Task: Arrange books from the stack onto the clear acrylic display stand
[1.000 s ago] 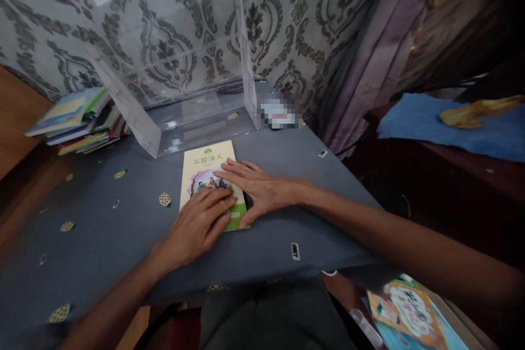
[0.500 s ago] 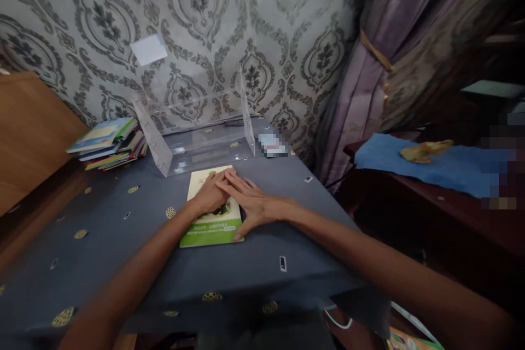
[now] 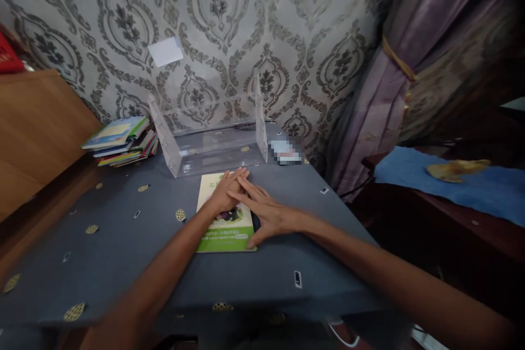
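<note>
A thin book (image 3: 227,238) with a cream and green cover lies flat on the desk in front of me. My left hand (image 3: 226,194) rests flat on its upper part, fingers stretched out and covering much of the cover picture. At the book's right edge, my right hand (image 3: 270,212) has its fingers spread. Its thumb touches the lower right corner of the cover, while its fingertips reach the fingers of my left hand. Behind the book stands a clear plastic rack (image 3: 217,158) with upright side panels.
Several books are stacked (image 3: 123,136) at the left, beside a wooden panel (image 3: 41,131). A blurred-out item (image 3: 286,151) lies right of the rack. Dark patterned cloth (image 3: 151,262) covers the desk. Farther right, a blue cloth (image 3: 397,169) carries a yellowish object (image 3: 455,170).
The view has turned a little left, so everything sits farther right and a red thing shows at the left edge. The right fingers have drawn back slightly from over the left hand.
</note>
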Tool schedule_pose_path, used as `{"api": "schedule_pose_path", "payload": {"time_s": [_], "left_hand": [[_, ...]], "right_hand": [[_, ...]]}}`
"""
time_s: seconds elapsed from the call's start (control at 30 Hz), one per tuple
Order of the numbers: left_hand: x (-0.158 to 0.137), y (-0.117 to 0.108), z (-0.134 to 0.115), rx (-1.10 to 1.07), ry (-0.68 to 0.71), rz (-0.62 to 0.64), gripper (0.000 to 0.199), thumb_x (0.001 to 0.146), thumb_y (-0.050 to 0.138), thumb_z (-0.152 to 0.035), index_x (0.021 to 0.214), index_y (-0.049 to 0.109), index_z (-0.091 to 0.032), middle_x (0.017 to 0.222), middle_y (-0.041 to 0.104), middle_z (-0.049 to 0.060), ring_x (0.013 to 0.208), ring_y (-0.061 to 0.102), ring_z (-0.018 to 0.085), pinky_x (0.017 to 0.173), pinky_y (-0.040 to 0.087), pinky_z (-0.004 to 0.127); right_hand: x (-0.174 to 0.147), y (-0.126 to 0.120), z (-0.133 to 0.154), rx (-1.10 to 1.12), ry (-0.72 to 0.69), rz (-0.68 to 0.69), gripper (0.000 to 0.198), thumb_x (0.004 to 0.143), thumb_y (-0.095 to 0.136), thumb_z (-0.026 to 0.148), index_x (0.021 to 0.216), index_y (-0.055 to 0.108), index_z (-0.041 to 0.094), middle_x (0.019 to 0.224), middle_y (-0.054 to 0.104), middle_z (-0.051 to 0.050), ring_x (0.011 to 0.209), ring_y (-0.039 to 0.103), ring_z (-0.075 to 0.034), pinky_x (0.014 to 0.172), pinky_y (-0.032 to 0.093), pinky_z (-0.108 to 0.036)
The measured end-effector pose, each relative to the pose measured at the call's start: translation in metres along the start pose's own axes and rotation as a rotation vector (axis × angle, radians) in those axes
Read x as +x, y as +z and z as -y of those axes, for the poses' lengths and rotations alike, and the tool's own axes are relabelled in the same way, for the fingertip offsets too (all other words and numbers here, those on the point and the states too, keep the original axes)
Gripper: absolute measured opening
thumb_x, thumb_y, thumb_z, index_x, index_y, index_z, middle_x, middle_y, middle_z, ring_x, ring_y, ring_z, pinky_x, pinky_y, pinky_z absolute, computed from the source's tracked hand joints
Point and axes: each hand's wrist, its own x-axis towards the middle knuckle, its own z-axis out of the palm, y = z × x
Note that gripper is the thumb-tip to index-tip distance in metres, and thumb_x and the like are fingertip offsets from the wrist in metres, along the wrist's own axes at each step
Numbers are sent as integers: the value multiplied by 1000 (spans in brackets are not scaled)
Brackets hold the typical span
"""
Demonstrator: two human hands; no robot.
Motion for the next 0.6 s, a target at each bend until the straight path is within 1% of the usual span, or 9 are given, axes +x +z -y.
{"api": "schedule_pose_path", "payload": {"time_s": [0.1, 0.2, 0.27, 0.37, 0.47, 0.53, 0.6], "left_hand": [[-3, -1, 2, -49, 35, -15, 55, 96, 46, -28, 149, 41, -17, 159, 36, 15, 151, 25, 25, 122, 20, 52], [-9, -1, 9, -66, 45, -68, 50, 99, 38, -26, 148, 42, -18, 156, 42, 14, 150, 29, 23, 121, 25, 50], [-16, -3, 20, -51, 12, -111, 48, 101, 32, -26, 147, 43, -16, 154, 44, 14, 148, 34, 22, 120, 28, 48], [-33, -6, 44, -36, -80, -162, 47, 102, 30, -26, 143, 49, -14, 151, 49, 14, 144, 41, 23, 119, 31, 47], [-49, -7, 65, -60, -153, -204, 47, 101, 30, -26, 141, 52, -13, 149, 52, 13, 143, 42, 23, 118, 34, 46], [-55, -5, 72, -68, -172, -223, 47, 101, 32, -26, 140, 53, -13, 148, 52, 12, 143, 42, 23, 117, 37, 45], [-56, -4, 73, -62, -175, -241, 46, 100, 33, -26, 140, 54, -14, 147, 54, 12, 142, 43, 23, 116, 38, 44]], "right_hand": [[-1, 2, -1, 4, 22, 11, 132, 62, 81, 67, 161, 3, 26, 166, -18, -15, 151, -17, -39, 121, 4, -62], [-3, 3, -4, 11, 26, 35, 131, 66, 77, 69, 160, -2, 26, 167, -13, -15, 152, -15, -37, 122, 2, -60], [-4, 4, -7, 3, 30, 63, 127, 69, 74, 71, 160, -2, 26, 168, -7, -14, 152, -11, -36, 122, 1, -59], [-5, 6, -11, -19, 39, 99, 125, 70, 72, 73, 160, 1, 25, 168, -5, -13, 153, -8, -35, 123, 0, -56], [-4, 6, -13, -41, 41, 113, 125, 70, 70, 76, 161, 3, 22, 167, -5, -13, 153, -6, -35, 124, 0, -55], [0, 5, -14, -59, 49, 110, 122, 72, 64, 79, 161, 5, 19, 167, -3, -15, 154, -4, -34, 124, 1, -55], [9, 3, -18, -83, 67, 78, 113, 79, 55, 80, 161, 6, 18, 167, 1, -16, 154, 0, -33, 124, 3, -55]]}}
